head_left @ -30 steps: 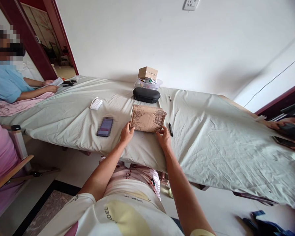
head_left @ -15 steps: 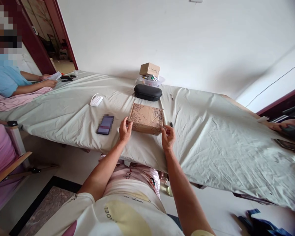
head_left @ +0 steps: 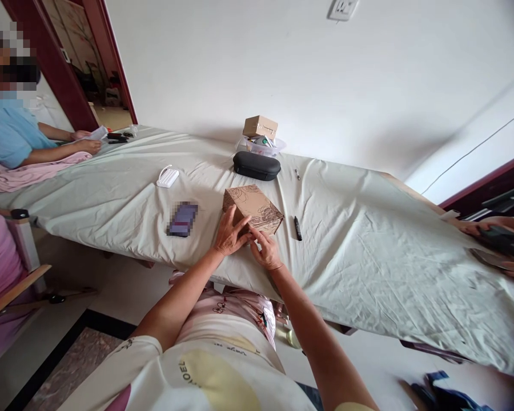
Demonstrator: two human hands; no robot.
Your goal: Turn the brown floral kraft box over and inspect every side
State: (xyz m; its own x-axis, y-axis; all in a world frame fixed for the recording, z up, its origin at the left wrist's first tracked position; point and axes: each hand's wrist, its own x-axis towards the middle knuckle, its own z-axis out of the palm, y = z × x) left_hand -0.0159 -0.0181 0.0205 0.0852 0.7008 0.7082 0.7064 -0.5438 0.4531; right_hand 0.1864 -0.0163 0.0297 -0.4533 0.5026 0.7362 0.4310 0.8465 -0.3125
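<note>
While the left hand lay with spread fingers against a brown cardboard box with dark swirling lines, the right hand sat half-curled at its near corner; whether it gripped could not be told. The box was on pale grey-green cloth, between a dark rectangular phone and a black marker. Behind lay a rounded black case.
</note>
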